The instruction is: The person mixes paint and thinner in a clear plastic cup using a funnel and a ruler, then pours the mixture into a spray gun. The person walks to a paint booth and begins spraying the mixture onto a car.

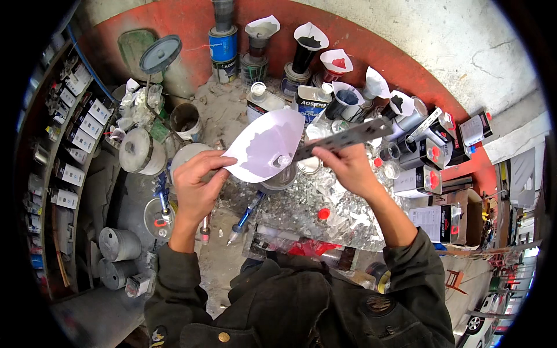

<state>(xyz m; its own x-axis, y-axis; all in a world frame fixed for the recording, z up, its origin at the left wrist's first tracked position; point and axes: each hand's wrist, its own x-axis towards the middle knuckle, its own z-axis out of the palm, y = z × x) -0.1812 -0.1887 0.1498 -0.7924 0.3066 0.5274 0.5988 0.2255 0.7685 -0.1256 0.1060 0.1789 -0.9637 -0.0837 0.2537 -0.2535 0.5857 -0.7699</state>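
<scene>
Pinching white paper cone (pixel 258 145) with left hand (pixel 198 177) over grey container (pixel 279 184) on splattered bench (pixel 290 216); gripping perforated metal strip (pixel 355 138) with right hand (pixel 348 165), just beside cone; working with hands apart.

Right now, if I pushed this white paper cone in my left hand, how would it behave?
The white paper cone is probably light, being a thin sheet. It would likely flex or swing, since the left hand pinches only its rim. The grey-coated inside might be slippery if wet.
</scene>
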